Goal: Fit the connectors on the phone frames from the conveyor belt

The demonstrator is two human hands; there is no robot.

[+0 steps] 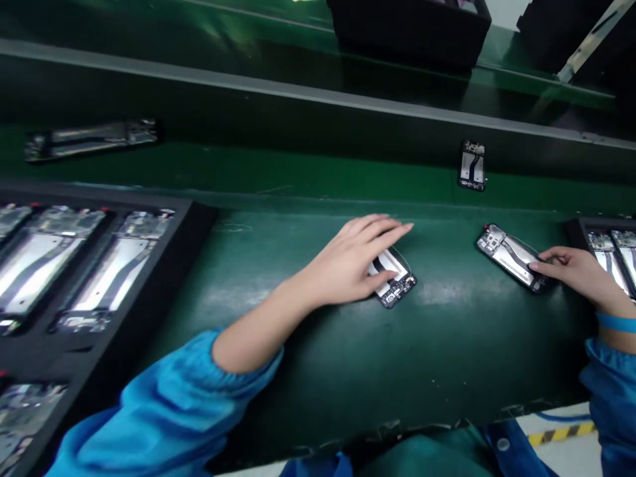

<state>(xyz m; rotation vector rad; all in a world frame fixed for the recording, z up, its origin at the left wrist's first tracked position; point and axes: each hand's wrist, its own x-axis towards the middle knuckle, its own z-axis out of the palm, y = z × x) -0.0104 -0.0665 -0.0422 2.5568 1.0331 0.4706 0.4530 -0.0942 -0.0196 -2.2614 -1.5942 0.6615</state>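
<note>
My left hand reaches over an opened phone lying on the green mat. Its fingers are stretched out past the phone's far side, and the thumb rests over the pale inner plate. The hand hides the phone's upper left part. At the right, my right hand pinches the lower end of another opened phone between thumb and fingers. That phone lies slanted, showing a circuit board, a pale plate, a dark ribbon cable and a thin wire along its edge.
A black foam tray with several opened phones stands at the left; another tray is at the far right. Two more opened phones, one left and one right, lie along the back strip. A black bin sits above the ledge.
</note>
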